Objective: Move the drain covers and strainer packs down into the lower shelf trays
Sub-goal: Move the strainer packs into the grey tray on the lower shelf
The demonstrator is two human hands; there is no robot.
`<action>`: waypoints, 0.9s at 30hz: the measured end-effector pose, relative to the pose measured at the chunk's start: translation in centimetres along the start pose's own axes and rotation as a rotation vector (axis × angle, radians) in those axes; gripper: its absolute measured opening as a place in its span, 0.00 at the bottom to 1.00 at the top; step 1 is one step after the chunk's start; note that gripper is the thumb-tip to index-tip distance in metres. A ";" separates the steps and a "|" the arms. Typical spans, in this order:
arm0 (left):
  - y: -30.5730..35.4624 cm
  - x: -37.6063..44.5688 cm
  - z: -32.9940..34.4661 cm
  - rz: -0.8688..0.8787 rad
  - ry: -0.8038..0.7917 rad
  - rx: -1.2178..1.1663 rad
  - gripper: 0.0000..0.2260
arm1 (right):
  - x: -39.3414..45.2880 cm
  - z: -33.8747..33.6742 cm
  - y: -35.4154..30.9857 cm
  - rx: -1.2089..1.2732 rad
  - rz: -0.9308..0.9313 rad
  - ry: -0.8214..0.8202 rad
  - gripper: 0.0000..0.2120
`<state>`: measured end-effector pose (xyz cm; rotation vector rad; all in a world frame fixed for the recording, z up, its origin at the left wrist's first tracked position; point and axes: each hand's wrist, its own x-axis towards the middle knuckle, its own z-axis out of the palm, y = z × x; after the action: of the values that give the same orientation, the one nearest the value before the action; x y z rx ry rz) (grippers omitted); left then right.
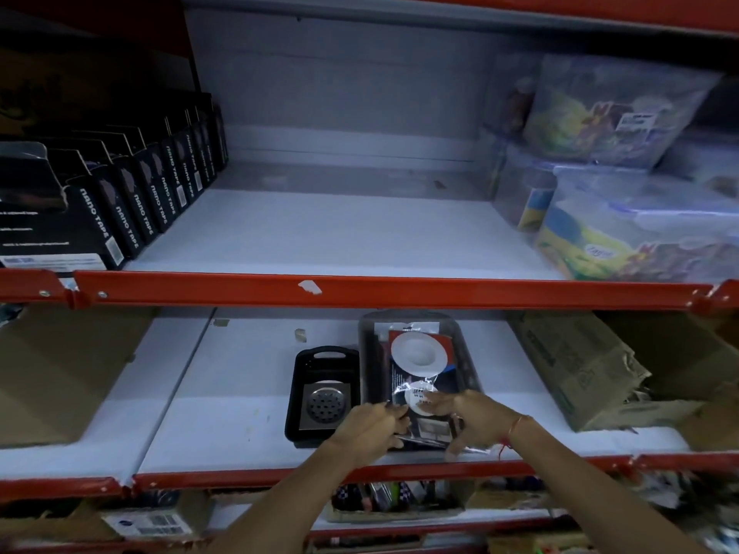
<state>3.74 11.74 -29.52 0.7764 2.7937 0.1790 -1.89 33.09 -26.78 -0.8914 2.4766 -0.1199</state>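
Two black trays stand side by side on the lower shelf. The small left tray (300, 389) holds a square steel drain cover (327, 401) with a round perforated centre. The larger right tray (370, 353) holds strainer packs (418, 353) in clear plastic, the top one showing a white round strainer. My left hand (370, 431) grips the near left edge of the packs at the tray's front. My right hand (470, 413) presses on the front pack from the right, fingers on its crinkled plastic. The near end of the right tray is hidden by my hands.
The upper shelf (340, 237) has black nano tape boxes (120, 201) on the left and clear plastic containers (624, 217) on the right. Cardboard boxes flank the trays: one at left (60, 373), a torn one at right (580, 369). A red shelf rail (360, 289) crosses above the trays.
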 end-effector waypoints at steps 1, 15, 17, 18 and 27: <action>0.0 0.1 0.4 -0.007 -0.005 -0.003 0.19 | 0.0 0.0 0.4 0.034 -0.006 -0.028 0.42; -2.4 -3.3 3.3 -0.213 0.139 -0.031 0.36 | 1.8 3.4 -1.0 0.116 0.127 0.151 0.48; -3.3 -4.5 4.2 -0.307 0.081 0.013 0.34 | 1.6 4.4 -2.0 0.048 0.093 0.230 0.36; -3.4 -4.9 4.5 -0.350 0.057 0.035 0.34 | 1.7 4.9 -2.5 0.029 0.086 0.240 0.34; -1.4 -8.1 6.5 -0.377 0.217 -0.121 0.50 | -1.5 7.2 -7.4 0.038 0.100 0.254 0.24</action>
<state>11.44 6.71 -34.51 0.2032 3.0323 0.3781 6.83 28.85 -30.61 -0.7758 2.7378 -0.2594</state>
